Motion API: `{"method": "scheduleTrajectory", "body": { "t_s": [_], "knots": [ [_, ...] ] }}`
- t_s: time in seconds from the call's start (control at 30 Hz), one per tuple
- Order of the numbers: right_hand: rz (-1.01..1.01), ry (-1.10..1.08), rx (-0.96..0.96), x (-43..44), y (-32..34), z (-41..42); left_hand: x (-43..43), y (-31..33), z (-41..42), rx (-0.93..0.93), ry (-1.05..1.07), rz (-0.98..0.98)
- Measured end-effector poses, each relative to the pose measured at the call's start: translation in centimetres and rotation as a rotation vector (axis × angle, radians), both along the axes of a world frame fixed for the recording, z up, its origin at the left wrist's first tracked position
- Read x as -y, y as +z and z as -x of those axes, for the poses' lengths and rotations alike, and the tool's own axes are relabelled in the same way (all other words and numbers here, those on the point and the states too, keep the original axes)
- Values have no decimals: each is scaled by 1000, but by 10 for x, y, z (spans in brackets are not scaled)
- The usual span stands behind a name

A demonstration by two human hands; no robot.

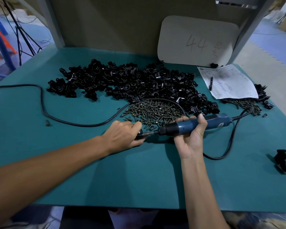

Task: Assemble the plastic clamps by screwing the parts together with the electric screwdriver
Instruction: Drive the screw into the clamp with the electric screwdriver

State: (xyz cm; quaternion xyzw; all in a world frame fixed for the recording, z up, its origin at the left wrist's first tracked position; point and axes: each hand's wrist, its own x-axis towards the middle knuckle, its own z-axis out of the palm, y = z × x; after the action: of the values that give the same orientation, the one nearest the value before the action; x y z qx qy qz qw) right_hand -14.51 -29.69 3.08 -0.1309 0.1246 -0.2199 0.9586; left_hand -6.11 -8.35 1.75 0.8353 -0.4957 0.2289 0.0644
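Left hand (122, 135) gripping a black clamp (139, 136) on the desk (73, 162), right hand (191, 129) gripping the electric screwdriver (195, 124), its bit at the clamp, screw pile (155, 111) just behind the clamp

A white card marked "44" (196, 40) is propped at the back of the green table (139, 179), a pen (211, 83) is laid on a printed sheet (231, 83) beside it, and a tripod (17, 29) is seen at left.

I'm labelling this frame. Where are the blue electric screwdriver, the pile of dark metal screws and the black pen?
Blue electric screwdriver (186, 126): head view, blue barrel.
Pile of dark metal screws (155, 111): head view, pile's middle.
Black pen (211, 83): head view, mid-shaft.
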Motion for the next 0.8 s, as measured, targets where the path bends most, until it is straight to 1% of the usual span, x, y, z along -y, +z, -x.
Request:
{"method": "scheduleTrajectory", "body": {
  "t_s": [0.17, 0.3, 0.43, 0.5, 0.53, 0.57, 0.6, 0.63, 0.73, 0.8],
  "knots": [
    [36, 8, -13, -2, 2, 2, -1, 1, 1, -23, 2, -2],
    [202, 32, -11, -1, 11, 7, 1, 1, 2, -60, -1, 26],
    [349, 30, -127, 1, 22, 5, -3, 0, 2, -121, 11, 70],
    [329, -18, -122, 13, 32, 2, -6, -1, 2, -163, 12, 95],
    [322, -48, -141, 23, 39, 1, -6, -2, 1, -183, 18, 99],
    [349, -76, -202, 35, 45, 2, -6, -3, 0, -204, 31, 93],
    [431, -86, -304, 45, 50, 4, -4, -4, -1, -229, 51, 80],
    [572, -74, -433, 52, 52, 7, -3, -5, -2, -253, 72, 67],
    [1111, 31, -801, 55, 43, 20, -3, -8, -4, -312, 107, 55],
    [1376, 65, -927, 48, 35, 26, -4, -9, -4, -344, 95, 73]
  ]
}}
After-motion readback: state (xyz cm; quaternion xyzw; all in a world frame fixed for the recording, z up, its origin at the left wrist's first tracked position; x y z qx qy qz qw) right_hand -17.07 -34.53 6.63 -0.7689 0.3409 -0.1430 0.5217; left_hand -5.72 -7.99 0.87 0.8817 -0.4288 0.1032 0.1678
